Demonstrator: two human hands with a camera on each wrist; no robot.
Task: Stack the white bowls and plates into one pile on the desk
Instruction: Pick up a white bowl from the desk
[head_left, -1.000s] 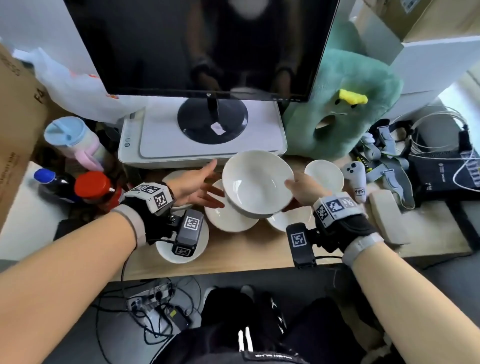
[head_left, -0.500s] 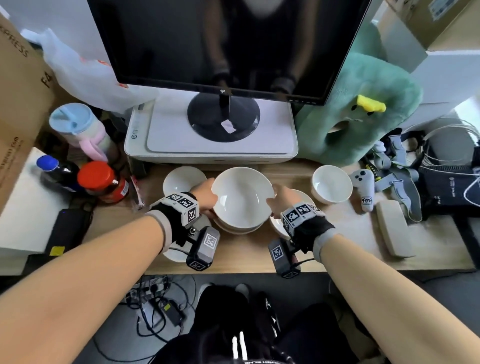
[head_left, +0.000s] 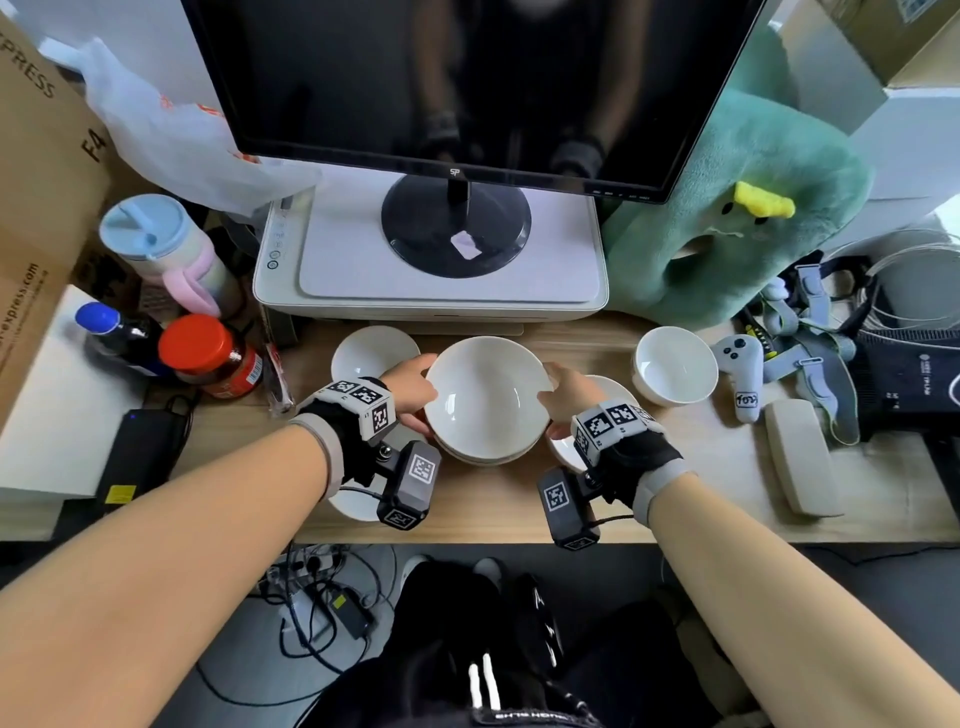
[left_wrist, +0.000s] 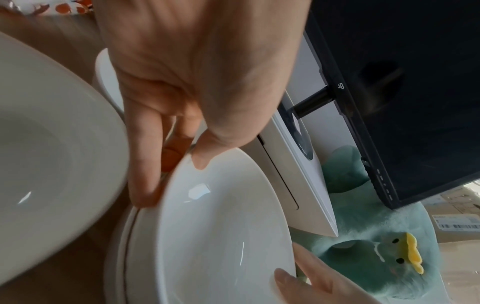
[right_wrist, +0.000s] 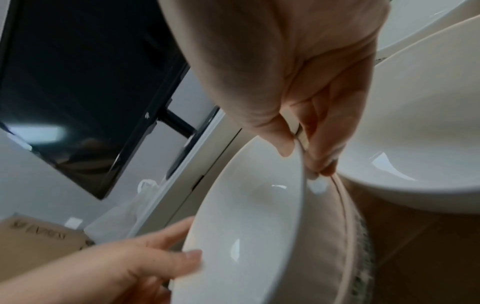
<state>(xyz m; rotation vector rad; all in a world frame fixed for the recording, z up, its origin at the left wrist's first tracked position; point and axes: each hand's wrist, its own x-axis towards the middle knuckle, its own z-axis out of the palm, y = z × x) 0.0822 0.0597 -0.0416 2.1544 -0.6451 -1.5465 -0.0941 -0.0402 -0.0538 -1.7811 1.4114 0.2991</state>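
A large white bowl (head_left: 488, 400) sits at the desk's middle, nested over a wider white dish (head_left: 483, 460); whether they touch is unclear. My left hand (head_left: 423, 387) pinches its left rim, thumb inside, fingers under. My right hand (head_left: 553, 395) pinches the right rim the same way. The left wrist view shows my left hand (left_wrist: 171, 176) on the bowl (left_wrist: 221, 236) above the dish (left_wrist: 122, 246). The right wrist view shows my right hand (right_wrist: 303, 160) on the bowl (right_wrist: 246, 226). Loose white pieces: a small bowl (head_left: 374, 353) back left, another (head_left: 675, 371) right, a plate (head_left: 358, 504) under my left wrist, a dish (head_left: 610, 389) under my right hand.
A printer (head_left: 431, 291) with a monitor (head_left: 467, 78) on it stands just behind the bowls. A red-lidded jar (head_left: 208, 356), bottle and tumbler stand at the left. A green plush (head_left: 737, 218), a controller (head_left: 740, 374) and cables crowd the right. The desk's front edge (head_left: 483, 530) is close.
The big bowl came down from a raised, tilted hold onto the dish in the middle. My left hand, open a second ago, now grips its left rim. The view has shifted lower.
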